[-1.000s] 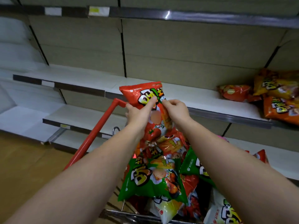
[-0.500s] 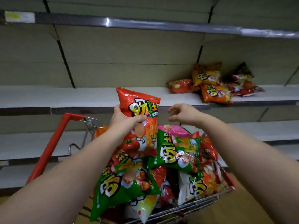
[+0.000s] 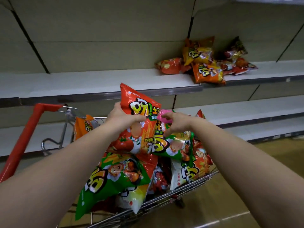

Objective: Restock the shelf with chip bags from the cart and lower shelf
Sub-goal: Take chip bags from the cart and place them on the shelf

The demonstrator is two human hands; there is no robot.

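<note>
Red chip bag (image 3: 138,119) now single-handed, right hand (image 3: 175,123) lower on cart bags (image 3: 174,145).

Large "呀!土" lettering on red chip bag (image 3: 138,122), smaller print on it too blurred to read

Your right hand (image 3: 172,123) covers most of the pink bag (image 3: 162,115); whether it grips is unclear. Cart (image 3: 189,186) front cut off below.

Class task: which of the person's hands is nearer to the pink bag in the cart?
Right. The right hand reaches down onto the pink bag, fingers at it; the left hand grips the red chip bag just beside.
</note>
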